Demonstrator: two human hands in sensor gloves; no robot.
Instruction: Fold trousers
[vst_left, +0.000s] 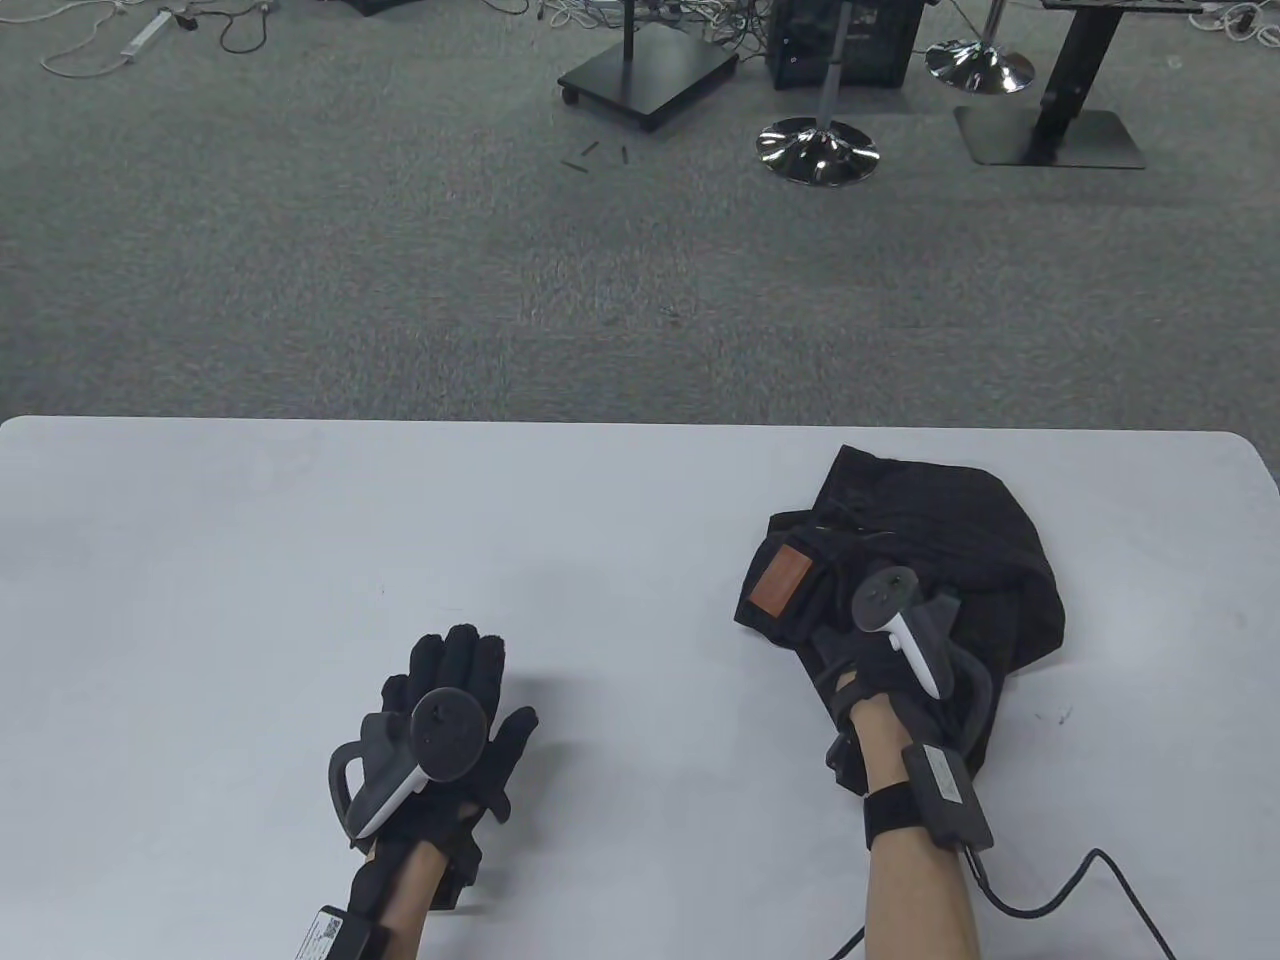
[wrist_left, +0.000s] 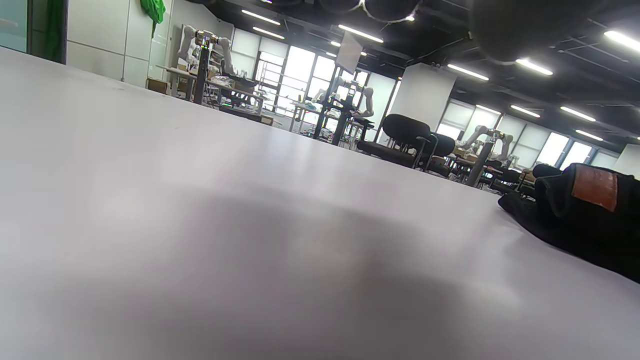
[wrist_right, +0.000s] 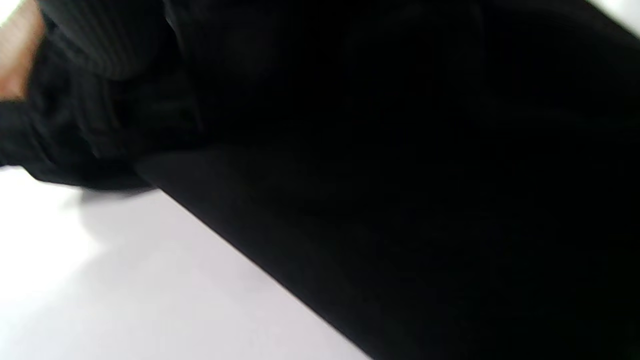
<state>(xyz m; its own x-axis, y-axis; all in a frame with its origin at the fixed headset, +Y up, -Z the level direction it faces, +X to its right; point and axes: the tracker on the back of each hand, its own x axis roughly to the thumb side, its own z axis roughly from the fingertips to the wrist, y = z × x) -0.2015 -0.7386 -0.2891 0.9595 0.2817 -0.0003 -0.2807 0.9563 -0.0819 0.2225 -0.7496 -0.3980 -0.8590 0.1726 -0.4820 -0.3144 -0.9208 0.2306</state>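
The trousers (vst_left: 930, 560) lie bunched in a dark heap on the table (vst_left: 300, 520), toward its far right corner. A brown patch (vst_left: 781, 583) faces up on the heap's left side, which suggests the waistband is turned toward the left hand (vst_left: 445, 720).

The right hand (vst_left: 890, 650) rests on the near part of the heap, just beside the patch, probably pinning the cloth or seeking an edge to draw out. Its fingers are buried in black fabric under the tracker, and the right wrist view shows only dark cloth, so I cannot tell whether they pinch or lie flat.

The left hand lies palm-down on bare table, well apart from the heap on the patch side, fingers extended and close together, thumb splayed out. It holds nothing; likely it waits to take the waistband once the heap is opened.

The heap's long axis appears to run from its near-left to its far-right, though the crumpling makes this unsure. No leg is laid out straight, so folding proper seems not yet begun.
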